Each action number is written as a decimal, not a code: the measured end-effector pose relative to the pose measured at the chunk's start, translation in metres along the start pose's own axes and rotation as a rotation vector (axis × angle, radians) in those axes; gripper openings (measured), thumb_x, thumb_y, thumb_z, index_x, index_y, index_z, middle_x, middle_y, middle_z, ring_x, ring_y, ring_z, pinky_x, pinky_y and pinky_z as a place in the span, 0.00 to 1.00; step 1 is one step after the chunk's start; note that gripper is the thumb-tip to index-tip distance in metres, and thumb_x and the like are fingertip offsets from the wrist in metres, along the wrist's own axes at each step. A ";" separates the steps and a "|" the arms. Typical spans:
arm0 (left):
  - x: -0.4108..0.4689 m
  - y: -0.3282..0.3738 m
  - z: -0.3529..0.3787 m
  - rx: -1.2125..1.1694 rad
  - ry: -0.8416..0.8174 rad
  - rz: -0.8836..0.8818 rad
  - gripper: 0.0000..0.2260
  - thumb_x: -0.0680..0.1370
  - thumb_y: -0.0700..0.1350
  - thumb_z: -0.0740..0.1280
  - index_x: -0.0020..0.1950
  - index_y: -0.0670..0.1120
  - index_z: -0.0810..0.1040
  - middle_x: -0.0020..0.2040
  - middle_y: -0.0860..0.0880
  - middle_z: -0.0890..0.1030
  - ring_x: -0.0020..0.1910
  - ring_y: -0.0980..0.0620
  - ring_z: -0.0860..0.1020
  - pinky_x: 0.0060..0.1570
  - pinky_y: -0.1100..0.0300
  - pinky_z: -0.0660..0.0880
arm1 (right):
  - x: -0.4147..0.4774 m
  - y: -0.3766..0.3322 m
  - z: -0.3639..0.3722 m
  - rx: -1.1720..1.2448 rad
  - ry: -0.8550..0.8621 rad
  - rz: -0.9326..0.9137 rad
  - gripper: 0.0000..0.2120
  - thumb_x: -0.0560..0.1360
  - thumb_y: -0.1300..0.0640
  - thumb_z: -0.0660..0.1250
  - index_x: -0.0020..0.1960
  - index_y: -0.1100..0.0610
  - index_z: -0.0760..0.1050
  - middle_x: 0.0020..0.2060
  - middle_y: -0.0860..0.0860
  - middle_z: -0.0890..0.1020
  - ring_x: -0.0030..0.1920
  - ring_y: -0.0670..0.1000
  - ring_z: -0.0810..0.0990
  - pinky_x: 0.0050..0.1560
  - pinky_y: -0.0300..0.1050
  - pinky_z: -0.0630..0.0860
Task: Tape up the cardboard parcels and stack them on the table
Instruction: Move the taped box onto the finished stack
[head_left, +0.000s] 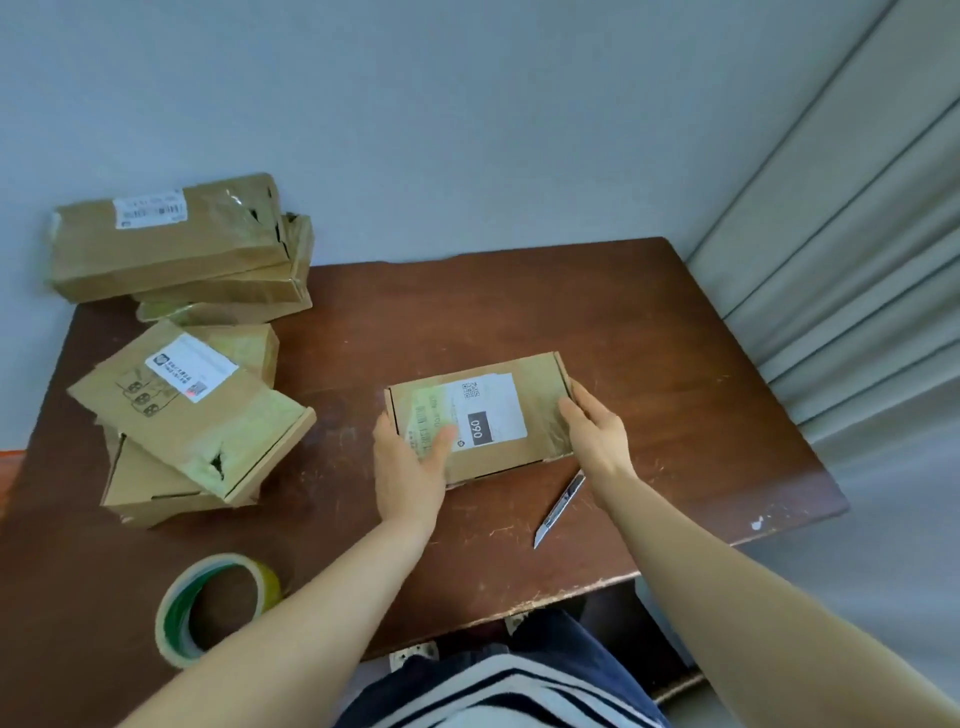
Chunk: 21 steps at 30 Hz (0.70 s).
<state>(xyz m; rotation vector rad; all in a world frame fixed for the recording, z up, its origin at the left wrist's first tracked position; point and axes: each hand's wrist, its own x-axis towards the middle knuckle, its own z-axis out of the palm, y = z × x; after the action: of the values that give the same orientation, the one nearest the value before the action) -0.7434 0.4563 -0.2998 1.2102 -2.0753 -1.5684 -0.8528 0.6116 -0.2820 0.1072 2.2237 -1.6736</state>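
One parcel (511, 410) between two hands (410, 462) (597, 434)

Parcel (478, 418) central, stacks (192, 415) left, knife (560, 512) right.

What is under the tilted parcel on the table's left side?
A flat cardboard parcel, showing at its near-left edge; the tilted parcel covers most of its top.
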 end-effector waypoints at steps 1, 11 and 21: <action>0.005 0.007 0.005 -0.019 -0.007 -0.001 0.25 0.75 0.50 0.70 0.68 0.45 0.64 0.61 0.49 0.75 0.61 0.48 0.75 0.59 0.51 0.73 | 0.003 -0.003 -0.006 0.102 -0.015 0.036 0.14 0.77 0.54 0.65 0.60 0.42 0.77 0.47 0.32 0.81 0.50 0.35 0.80 0.49 0.31 0.76; 0.030 0.084 0.081 -0.143 -0.257 0.022 0.23 0.83 0.48 0.55 0.78 0.52 0.54 0.75 0.51 0.64 0.73 0.49 0.63 0.72 0.52 0.60 | 0.065 -0.018 -0.079 0.727 -0.038 0.390 0.28 0.68 0.60 0.75 0.66 0.58 0.68 0.57 0.60 0.77 0.51 0.59 0.81 0.39 0.53 0.81; 0.090 0.169 0.201 0.177 -0.283 0.008 0.12 0.83 0.51 0.55 0.46 0.53 0.76 0.47 0.56 0.77 0.55 0.48 0.72 0.55 0.58 0.65 | 0.239 -0.032 -0.177 0.543 0.300 0.414 0.31 0.69 0.57 0.75 0.66 0.60 0.63 0.55 0.56 0.72 0.54 0.56 0.77 0.38 0.46 0.79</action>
<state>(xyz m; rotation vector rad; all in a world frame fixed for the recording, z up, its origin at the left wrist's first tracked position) -1.0051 0.5333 -0.2487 1.0847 -2.4377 -1.6640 -1.1256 0.7334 -0.2881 0.9378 1.6949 -2.0513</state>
